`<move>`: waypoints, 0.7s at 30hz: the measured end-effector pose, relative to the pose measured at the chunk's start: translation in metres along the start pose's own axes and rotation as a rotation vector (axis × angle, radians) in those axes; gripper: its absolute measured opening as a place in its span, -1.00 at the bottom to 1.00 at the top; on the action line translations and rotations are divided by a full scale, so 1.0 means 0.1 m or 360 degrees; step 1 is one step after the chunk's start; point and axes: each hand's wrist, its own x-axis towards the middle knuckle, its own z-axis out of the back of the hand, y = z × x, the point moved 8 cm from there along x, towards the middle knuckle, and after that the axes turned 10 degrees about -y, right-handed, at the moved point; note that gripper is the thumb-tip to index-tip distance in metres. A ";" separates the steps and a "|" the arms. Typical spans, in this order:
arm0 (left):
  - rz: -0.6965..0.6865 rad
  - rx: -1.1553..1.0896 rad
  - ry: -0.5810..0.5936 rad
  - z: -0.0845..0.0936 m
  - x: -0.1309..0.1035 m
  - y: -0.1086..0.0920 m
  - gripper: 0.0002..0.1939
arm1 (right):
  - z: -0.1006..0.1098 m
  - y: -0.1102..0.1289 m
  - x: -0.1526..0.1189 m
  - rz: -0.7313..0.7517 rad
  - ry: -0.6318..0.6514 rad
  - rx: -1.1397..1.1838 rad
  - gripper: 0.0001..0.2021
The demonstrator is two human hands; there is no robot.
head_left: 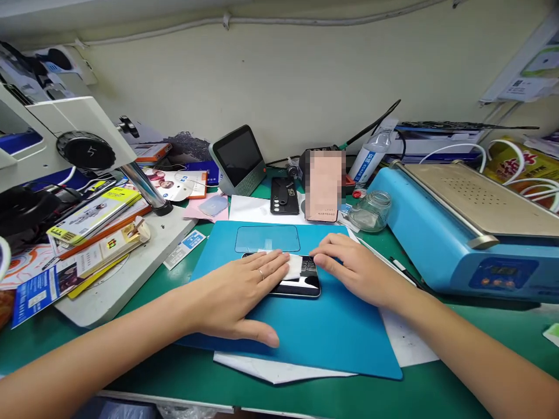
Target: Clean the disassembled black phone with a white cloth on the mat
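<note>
A dark phone (311, 286) lies flat on a blue mat (279, 331), partly covered by my left hand. My left hand (244, 279) rests flat over a folded white wipe (295, 266), its fingers stretched out and the thumb spread apart. Close to the phone's right end is my right hand (345, 265), with thumb and fingertips drawn together; whether something small is between them is hidden. Just behind the phone, a clear screen protector with a black border (267, 238) lies on the mat.
Behind the mat stand a smart display (239, 160), a black phone case (284, 196), an upright phone (324, 186) and a glass jar (371, 210). A blue heating machine (458, 233) occupies the right. At left are a microscope stand (87, 145) and stacked boxes (96, 215).
</note>
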 end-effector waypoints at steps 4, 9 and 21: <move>-0.0032 -0.0021 -0.0004 0.12 -0.13 0.09 -0.09 | -0.02 0.03 -0.02 -0.0004 0.0038 -0.0058 -0.58; 0.0015 -0.0066 -0.0101 0.30 -0.19 0.17 -0.42 | -0.01 0.02 -0.03 -0.0023 0.0023 -0.0078 -0.54; -0.0202 -0.0170 -0.0293 0.33 -0.20 0.08 -0.52 | -0.02 0.00 -0.03 -0.0098 0.0113 -0.0068 -0.49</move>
